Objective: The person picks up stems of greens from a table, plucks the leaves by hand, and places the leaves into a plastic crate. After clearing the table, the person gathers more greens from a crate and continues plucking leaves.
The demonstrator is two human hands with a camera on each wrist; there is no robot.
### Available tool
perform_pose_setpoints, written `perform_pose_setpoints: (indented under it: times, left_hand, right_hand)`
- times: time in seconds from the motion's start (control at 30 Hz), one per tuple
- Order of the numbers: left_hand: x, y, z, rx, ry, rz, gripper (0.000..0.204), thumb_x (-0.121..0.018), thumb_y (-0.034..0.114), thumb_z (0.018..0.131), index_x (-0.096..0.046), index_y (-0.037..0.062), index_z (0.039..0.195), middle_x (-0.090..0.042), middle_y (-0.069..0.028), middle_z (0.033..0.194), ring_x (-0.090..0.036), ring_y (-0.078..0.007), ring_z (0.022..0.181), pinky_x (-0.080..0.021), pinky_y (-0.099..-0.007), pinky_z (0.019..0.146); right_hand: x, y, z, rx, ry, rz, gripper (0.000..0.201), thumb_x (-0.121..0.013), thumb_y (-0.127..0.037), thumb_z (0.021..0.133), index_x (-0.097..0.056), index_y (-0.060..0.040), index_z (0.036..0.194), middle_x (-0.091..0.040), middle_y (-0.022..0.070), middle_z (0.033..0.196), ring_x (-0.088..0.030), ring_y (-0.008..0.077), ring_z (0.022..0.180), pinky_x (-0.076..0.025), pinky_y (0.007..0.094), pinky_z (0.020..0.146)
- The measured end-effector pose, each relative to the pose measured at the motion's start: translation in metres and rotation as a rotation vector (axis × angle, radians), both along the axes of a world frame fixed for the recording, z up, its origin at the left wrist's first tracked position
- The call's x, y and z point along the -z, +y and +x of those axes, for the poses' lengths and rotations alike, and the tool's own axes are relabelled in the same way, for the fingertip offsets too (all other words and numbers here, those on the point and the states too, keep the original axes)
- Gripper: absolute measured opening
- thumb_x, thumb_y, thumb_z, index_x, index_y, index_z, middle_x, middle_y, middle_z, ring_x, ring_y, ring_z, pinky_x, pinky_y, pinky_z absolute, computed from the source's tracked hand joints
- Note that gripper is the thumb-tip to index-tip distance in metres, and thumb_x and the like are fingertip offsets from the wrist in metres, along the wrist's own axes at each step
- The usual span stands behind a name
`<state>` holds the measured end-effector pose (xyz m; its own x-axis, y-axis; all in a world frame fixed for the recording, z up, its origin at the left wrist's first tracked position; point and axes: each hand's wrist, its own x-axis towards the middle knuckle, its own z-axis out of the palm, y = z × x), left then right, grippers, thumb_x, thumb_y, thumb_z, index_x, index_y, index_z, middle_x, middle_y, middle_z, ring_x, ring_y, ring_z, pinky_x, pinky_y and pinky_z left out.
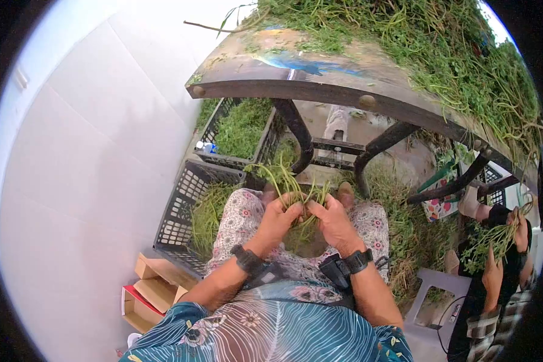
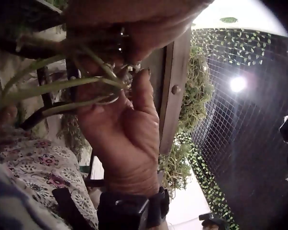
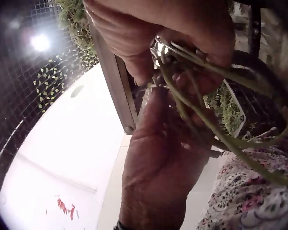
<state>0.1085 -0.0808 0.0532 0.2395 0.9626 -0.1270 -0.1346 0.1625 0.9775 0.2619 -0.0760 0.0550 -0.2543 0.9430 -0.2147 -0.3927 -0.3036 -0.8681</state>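
Long green leafy stems (image 1: 282,176) stick out of both hands above the lap. My left hand (image 1: 277,220) pinches a bunch between thumb and curled fingers. Close beside it, my right hand (image 1: 333,226) grips the same greens, the two thumbs nearly meeting. In the left wrist view, thick stems (image 2: 53,88) run into the fingers of the right hand (image 2: 125,129). Bent stems (image 3: 221,139) loop out below the hands in the right wrist view, where the left hand (image 3: 158,158) faces the camera. The stem ends between the fingertips are partly hidden.
A table (image 1: 241,66) piled with greens (image 1: 452,54) stands ahead, on dark curved legs. Black crates (image 1: 178,205) with greens are at the left, near a cardboard box (image 1: 157,283). At the right, another person's hands (image 1: 493,271) hold stems beside a grey stool (image 1: 431,283).
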Motion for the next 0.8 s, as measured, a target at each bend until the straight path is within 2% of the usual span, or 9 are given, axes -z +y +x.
perform_pose_setpoints:
  times: [0.13, 0.23, 0.33, 0.43, 0.5, 0.57, 0.63, 0.73, 0.8]
  left_hand:
    - [0.005, 0.0, 0.002, -0.012, 0.019, 0.062, 0.02, -0.053, 0.016, 0.087, -0.055, 0.0039, 0.103, -0.055, 0.0029, 0.079, -0.05, -0.0055, 0.068, -0.041, -0.02, 0.061]
    - [0.001, 0.0, 0.002, 0.048, 0.152, 0.044, 0.017, -0.053, 0.014, 0.087, -0.055, 0.0043, 0.1, -0.056, 0.0029, 0.078, -0.05, -0.0045, 0.068, -0.041, -0.0197, 0.059]
    - [0.001, 0.0, 0.005, -0.039, 0.018, -0.079, 0.014, -0.052, 0.012, 0.087, -0.055, 0.0049, 0.098, -0.056, 0.0022, 0.077, -0.053, -0.0051, 0.069, -0.043, -0.0199, 0.06]
    - [-0.001, 0.005, 0.006, -0.119, -0.289, -0.217, 0.013, -0.05, 0.012, 0.087, -0.053, 0.0057, 0.098, -0.056, 0.0004, 0.079, -0.055, -0.0089, 0.074, -0.045, -0.0219, 0.065]
    - [0.006, 0.004, -0.001, -0.104, -0.112, 0.004, 0.014, -0.049, 0.013, 0.088, -0.052, 0.0057, 0.099, -0.056, -0.0008, 0.081, -0.056, -0.0121, 0.078, -0.046, -0.0236, 0.068]
    - [0.01, 0.004, -0.005, -0.128, -0.136, -0.015, 0.014, -0.048, 0.013, 0.088, -0.051, 0.0055, 0.099, -0.055, -0.0017, 0.082, -0.056, -0.0144, 0.08, -0.047, -0.0257, 0.071]
    - [0.002, 0.008, -0.004, -0.192, -0.362, -0.272, 0.015, -0.049, 0.015, 0.088, -0.05, 0.0052, 0.1, -0.054, -0.0023, 0.083, -0.055, -0.0157, 0.082, -0.047, -0.0281, 0.072]
    - [0.008, 0.013, -0.012, -0.137, -0.44, -0.22, 0.016, -0.049, 0.019, 0.089, -0.048, 0.0051, 0.098, -0.053, -0.0019, 0.079, -0.054, -0.0167, 0.078, -0.046, -0.0297, 0.071]
    - [0.015, 0.02, -0.019, -0.224, -0.562, -0.334, 0.017, -0.047, 0.022, 0.091, -0.047, 0.0058, 0.095, -0.05, -0.0014, 0.076, -0.05, -0.0162, 0.072, -0.045, -0.0304, 0.067]
  right_hand:
    - [-0.009, -0.004, -0.001, 0.034, 0.003, -0.04, 0.027, -0.057, -0.017, 0.083, -0.052, -0.0004, 0.102, -0.057, 0.0038, 0.092, -0.052, 0.0106, 0.079, -0.043, 0.0256, 0.07]
    - [0.005, -0.002, -0.007, 0.09, 0.033, -0.068, 0.024, -0.054, -0.017, 0.084, -0.052, -0.0003, 0.101, -0.057, 0.0045, 0.089, -0.054, 0.0119, 0.078, -0.044, 0.0257, 0.069]
    - [0.008, -0.001, -0.004, 0.044, 0.145, -0.099, 0.02, -0.05, -0.016, 0.086, -0.052, -0.0001, 0.099, -0.058, 0.0054, 0.088, -0.056, 0.014, 0.077, -0.045, 0.027, 0.069]
    - [0.006, 0.001, -0.006, 0.076, 0.209, -0.112, 0.018, -0.046, -0.015, 0.087, -0.053, -0.0002, 0.096, -0.058, 0.006, 0.085, -0.057, 0.0156, 0.076, -0.046, 0.0291, 0.069]
    - [0.01, 0.003, -0.007, 0.092, 0.258, -0.098, 0.014, -0.047, -0.014, 0.088, -0.05, -0.0021, 0.096, -0.059, 0.0073, 0.087, -0.058, 0.018, 0.079, -0.048, 0.0313, 0.071]
    - [0.011, 0.003, -0.007, 0.112, 0.287, -0.109, 0.013, -0.047, -0.014, 0.089, -0.05, -0.0025, 0.093, -0.059, 0.0075, 0.085, -0.058, 0.0184, 0.079, -0.048, 0.0317, 0.071]
    - [0.004, 0.001, -0.009, 0.136, 0.293, -0.144, 0.015, -0.046, -0.015, 0.088, -0.052, -0.0015, 0.088, -0.057, 0.0066, 0.079, -0.057, 0.0167, 0.074, -0.047, 0.0301, 0.07]
    - [0.006, 0.002, -0.006, 0.099, 0.331, -0.145, 0.014, -0.045, -0.016, 0.089, -0.048, -0.0036, 0.085, -0.054, 0.0049, 0.077, -0.055, 0.0181, 0.071, -0.046, 0.0304, 0.071]
    - [0.015, 0.004, -0.006, 0.183, 0.464, -0.166, 0.012, -0.044, -0.015, 0.089, -0.045, -0.0046, 0.084, -0.051, 0.0043, 0.076, -0.052, 0.0185, 0.067, -0.045, 0.0328, 0.068]
